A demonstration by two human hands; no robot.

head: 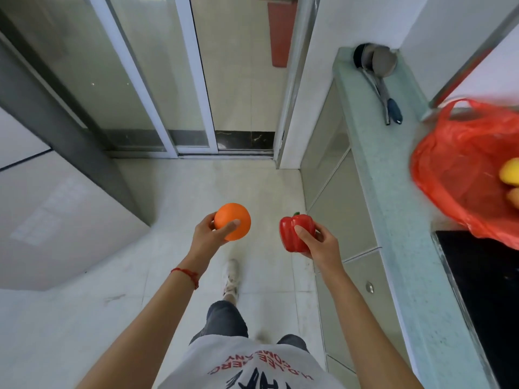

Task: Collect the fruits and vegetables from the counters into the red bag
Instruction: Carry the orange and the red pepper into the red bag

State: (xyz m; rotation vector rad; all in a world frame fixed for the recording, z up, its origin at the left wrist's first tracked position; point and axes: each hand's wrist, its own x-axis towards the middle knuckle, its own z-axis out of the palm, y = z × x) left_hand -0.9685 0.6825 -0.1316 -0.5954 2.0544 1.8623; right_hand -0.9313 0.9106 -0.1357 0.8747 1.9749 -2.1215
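My left hand (207,234) grips an orange (234,220) out over the floor. Beside it, my right hand (318,242) holds a red bell pepper (295,233) with its green stem pointing up. Both hands hover in the aisle, left of the counter. A red plastic bag (460,169) lies open on the pale green counter (404,220) at the right edge. Inside the bag, a yellow fruit (509,171) and an orange-coloured one (514,199) show, both partly cut off by the frame.
Metal ladles with dark handles (382,77) lie at the counter's far end. A black cooktop (488,290) sits in the counter near me. Glass sliding doors (157,80) stand ahead, a grey cabinet (56,206) on the left. Tiled floor runs between them.
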